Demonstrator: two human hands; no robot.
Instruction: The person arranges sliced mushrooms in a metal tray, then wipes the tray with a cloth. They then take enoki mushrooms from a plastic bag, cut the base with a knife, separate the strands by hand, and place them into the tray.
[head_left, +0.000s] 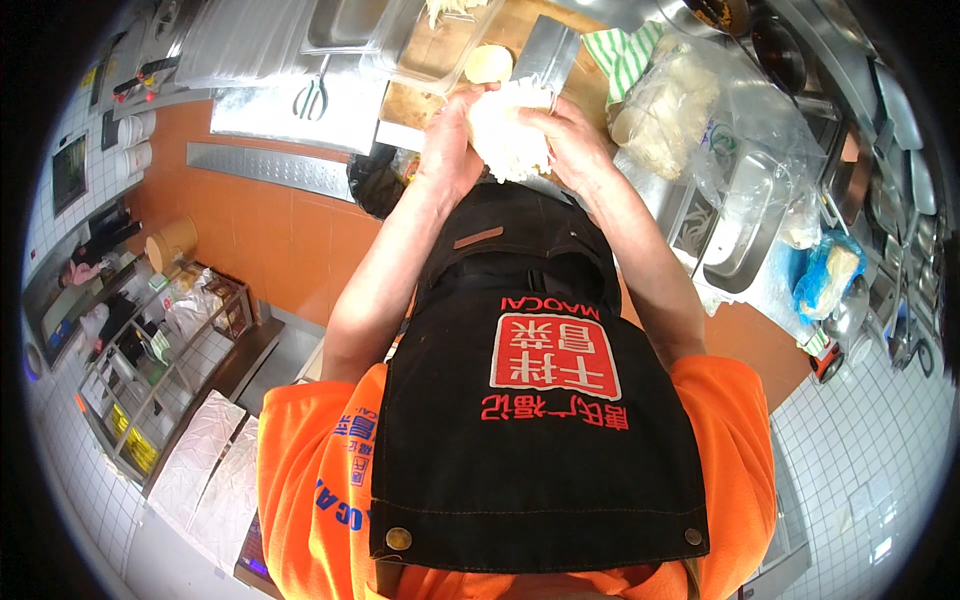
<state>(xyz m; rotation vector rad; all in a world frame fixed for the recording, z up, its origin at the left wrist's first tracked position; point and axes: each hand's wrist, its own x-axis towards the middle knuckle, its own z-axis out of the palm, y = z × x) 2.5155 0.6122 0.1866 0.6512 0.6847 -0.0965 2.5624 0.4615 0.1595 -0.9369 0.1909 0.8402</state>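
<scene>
A pale bunch of enoki mushrooms (510, 139) sits between my two hands, over the near edge of a wooden cutting board (405, 106). My left hand (451, 139) grips its left side. On the right side, my right hand (571, 142) holds it with the thumb laid across the front. Bright light washes out detail in the bunch. Just beyond my hands, a round yellowish piece (489, 64), apparently a cut mushroom base, rests on the board. Beside it lies the broad blade of a cleaver (551, 51); its handle is hidden.
Left of the board stand a clear plastic container (420, 49) and scissors (310, 99) on the steel counter. To the right are a green-striped cloth (624, 54), a plastic bag of pale mushrooms (671, 112), a steel pan (739, 251) and a blue bag (814, 281).
</scene>
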